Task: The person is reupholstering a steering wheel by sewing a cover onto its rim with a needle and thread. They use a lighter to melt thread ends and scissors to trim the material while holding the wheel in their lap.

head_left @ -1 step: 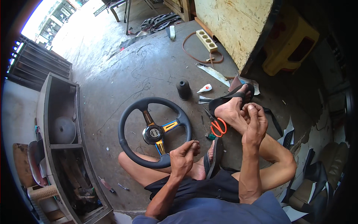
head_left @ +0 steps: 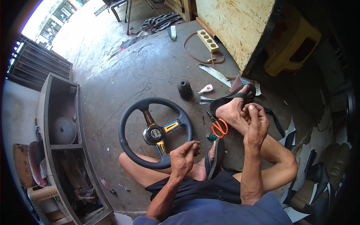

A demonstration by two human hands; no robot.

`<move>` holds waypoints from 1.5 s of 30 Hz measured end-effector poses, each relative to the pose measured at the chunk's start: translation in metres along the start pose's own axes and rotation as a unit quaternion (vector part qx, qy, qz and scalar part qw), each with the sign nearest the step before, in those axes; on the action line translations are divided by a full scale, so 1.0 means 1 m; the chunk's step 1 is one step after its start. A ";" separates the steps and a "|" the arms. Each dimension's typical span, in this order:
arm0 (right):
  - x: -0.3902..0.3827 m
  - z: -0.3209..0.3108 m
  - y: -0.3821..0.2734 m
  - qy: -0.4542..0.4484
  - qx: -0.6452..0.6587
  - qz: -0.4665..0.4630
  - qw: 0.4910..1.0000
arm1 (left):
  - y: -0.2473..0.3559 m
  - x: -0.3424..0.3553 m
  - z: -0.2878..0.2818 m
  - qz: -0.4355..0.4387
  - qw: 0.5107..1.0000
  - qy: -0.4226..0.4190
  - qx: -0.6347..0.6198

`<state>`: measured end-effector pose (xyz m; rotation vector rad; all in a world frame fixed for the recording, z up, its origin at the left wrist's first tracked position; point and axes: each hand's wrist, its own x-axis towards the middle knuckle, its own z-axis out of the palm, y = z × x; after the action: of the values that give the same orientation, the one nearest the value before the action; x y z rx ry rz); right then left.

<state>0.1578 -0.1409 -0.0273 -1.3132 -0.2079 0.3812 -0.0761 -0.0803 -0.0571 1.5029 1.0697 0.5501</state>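
Observation:
My left hand [head_left: 182,158] is closed in a pinch above my lap, beside the near right part of the steering wheel's rim. My right hand [head_left: 256,122] is also closed, thumb against bent fingers, raised over my right shin. What either pinch holds is too fine to make out. The steering wheel [head_left: 125,141], with a black rim and gold and blue spokes, lies partly over my left leg. Between my hands and farther off are orange-handled scissors [head_left: 219,128] on the floor, beside my sandalled foot. A small green object [head_left: 212,137] is nearer.
Beyond the wheel stand a black thread cone [head_left: 184,91] and a small white bottle [head_left: 206,89]. Farther off lies a power strip [head_left: 207,40] with its cord, near a worn board [head_left: 236,30]. A grey cabinet [head_left: 78,144] stands at left. Loose black thread and scraps lie about.

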 end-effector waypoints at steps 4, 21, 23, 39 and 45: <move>-0.030 0.007 0.026 -0.164 -0.049 0.047 0.984 | 0.001 0.004 -0.004 -0.019 0.998 -0.020 -0.062; -0.055 0.027 0.021 -0.483 -0.161 0.039 0.860 | 0.011 0.000 -0.009 0.108 0.991 -0.039 0.073; -0.049 0.026 0.014 -0.469 -0.202 0.047 0.858 | 0.015 -0.002 -0.010 0.097 0.994 -0.029 0.049; -0.019 -0.002 0.022 -0.079 -0.196 -0.080 0.974 | -0.001 0.002 -0.030 -0.031 0.998 -0.019 -0.045; -0.044 0.008 0.020 -0.113 -0.297 -0.182 0.930 | 0.005 0.010 -0.026 -0.040 0.951 -0.050 -0.301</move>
<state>0.1114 -0.1466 -0.0422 -1.7808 -0.8001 0.1496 -0.0913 -0.0582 -0.0486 0.9355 0.7821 0.6636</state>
